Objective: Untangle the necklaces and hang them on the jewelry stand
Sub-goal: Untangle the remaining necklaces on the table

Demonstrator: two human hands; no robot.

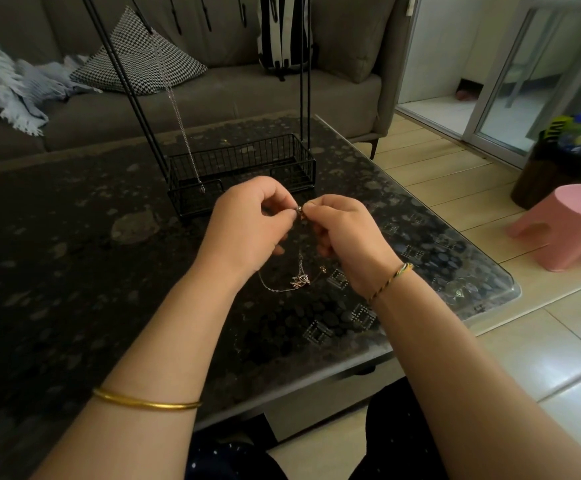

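My left hand (247,223) and my right hand (344,233) meet above the dark table (74,271), both pinching the clasp end of a thin necklace (299,211). Its chain hangs down between my hands to a small rose-gold pendant (300,280) lying on the table with a loop of chain. The black wire jewelry stand (240,168) with a basket base stands just behind my hands. One silver necklace (178,116) hangs from the stand, its end reaching down to the basket.
A grey sofa (213,91) with a patterned cushion and a blue blanket runs behind the table. A pink stool (566,226) and a dark bin stand on the tiled floor at the right. The table's right edge is close to my right forearm.
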